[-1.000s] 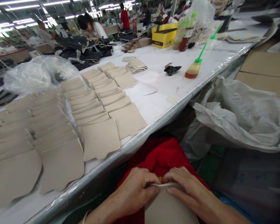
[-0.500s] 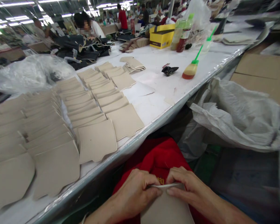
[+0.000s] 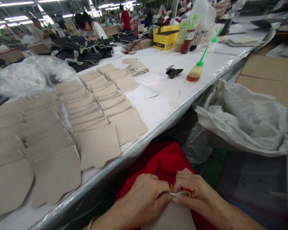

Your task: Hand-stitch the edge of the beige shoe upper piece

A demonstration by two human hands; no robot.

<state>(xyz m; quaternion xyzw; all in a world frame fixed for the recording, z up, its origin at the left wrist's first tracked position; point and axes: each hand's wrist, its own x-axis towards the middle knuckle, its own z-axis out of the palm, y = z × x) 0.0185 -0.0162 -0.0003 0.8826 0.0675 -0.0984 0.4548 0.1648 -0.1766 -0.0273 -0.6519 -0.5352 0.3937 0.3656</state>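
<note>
left hand [image 3: 148, 196]: pinching, knuckles up | right hand [image 3: 194, 191]: likewise | beige piece [image 3: 172, 215]: gripped

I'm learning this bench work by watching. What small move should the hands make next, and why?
Probably ease the right hand outward along the top edge of the beige piece, pressing it flat: it and the left hand pinch that edge close together, and the short stretch showing there looks wavy.
</note>
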